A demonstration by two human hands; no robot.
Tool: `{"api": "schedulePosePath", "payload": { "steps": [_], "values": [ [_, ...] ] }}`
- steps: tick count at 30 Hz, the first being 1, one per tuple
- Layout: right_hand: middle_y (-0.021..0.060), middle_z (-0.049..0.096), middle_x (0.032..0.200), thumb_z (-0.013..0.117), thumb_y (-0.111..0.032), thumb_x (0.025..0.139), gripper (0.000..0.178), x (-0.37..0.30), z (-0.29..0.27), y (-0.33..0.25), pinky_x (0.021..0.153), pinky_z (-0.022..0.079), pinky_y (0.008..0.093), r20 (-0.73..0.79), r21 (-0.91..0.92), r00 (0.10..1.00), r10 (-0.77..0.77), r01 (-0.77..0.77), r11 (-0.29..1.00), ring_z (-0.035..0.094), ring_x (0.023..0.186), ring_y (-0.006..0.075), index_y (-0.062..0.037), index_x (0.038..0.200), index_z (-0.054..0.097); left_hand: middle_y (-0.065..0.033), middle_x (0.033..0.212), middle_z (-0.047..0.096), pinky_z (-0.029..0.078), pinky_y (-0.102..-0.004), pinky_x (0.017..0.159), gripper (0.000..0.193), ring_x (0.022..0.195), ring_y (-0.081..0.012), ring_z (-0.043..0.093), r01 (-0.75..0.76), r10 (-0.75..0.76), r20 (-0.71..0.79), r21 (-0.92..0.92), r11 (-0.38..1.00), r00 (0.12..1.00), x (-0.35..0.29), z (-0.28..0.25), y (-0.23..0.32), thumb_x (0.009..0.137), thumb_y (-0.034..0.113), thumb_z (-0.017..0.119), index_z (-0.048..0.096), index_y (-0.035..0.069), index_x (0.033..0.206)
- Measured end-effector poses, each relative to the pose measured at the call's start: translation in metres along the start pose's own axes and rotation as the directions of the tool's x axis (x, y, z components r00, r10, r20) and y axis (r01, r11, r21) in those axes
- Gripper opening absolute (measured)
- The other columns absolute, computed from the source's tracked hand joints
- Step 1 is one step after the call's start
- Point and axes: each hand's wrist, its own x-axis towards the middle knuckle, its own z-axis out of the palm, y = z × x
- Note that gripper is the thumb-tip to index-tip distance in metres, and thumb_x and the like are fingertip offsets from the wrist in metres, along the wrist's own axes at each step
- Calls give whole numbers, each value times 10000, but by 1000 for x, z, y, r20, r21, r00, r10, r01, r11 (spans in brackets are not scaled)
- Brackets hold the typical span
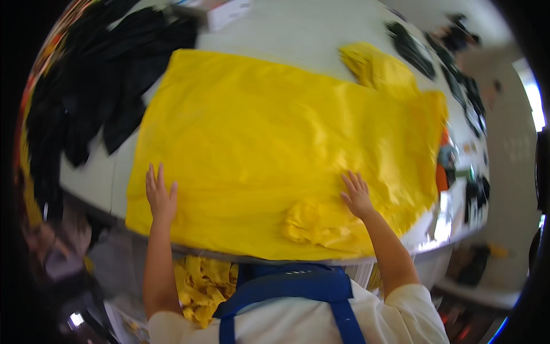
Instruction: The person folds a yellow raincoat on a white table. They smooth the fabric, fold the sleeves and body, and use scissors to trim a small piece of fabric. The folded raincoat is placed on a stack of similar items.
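A large yellow garment-like piece of smooth, shiny material (246,132) lies spread across the white table. My left hand (161,196) rests on or just over its left part, fingers stretched out. Toward the right, my right hand (357,196) is likewise on or close above the sheet, with its fingers apart. Neither hand holds anything. A crumpled, gathered bunch (315,222) of the same yellow material sits near the front edge, left of my right hand. At the far right another folded yellow part (378,66) sticks out past the back edge.
Black cloth (103,80) is heaped on the left of the table (286,28). A white box (220,11) stands at the back. Dark pieces (409,49) lie far right, with small items (458,166) along the right side. Yellow scraps (203,286) are piled below the front edge.
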Motion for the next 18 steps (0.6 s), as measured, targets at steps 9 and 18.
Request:
{"api": "schedulePosePath", "payload": {
  "steps": [9, 18],
  "values": [
    [160, 399, 1419, 682, -228, 816, 639, -126, -49, 226, 1075, 307, 444, -733, 359, 271, 624, -625, 693, 363, 1310, 345, -78, 1369, 398, -132, 1574, 83, 127, -552, 1131, 644, 1420, -425, 79, -79, -5, 502, 146, 986, 865, -3, 16, 80, 899, 293, 575, 295, 234, 1475],
    [180, 612, 1127, 599, -325, 839, 418, -273, 100, 476, 880, 480, 421, -254, -40, 295, 921, -955, 295, 594, 1046, 325, -2, 1105, 599, -227, 1521, 192, 199, -481, 1129, 595, 1381, -434, 200, -62, 70, 454, -33, 998, 888, -47, 13, 182, 900, 276, 569, 352, 152, 1439]
  ]
}}
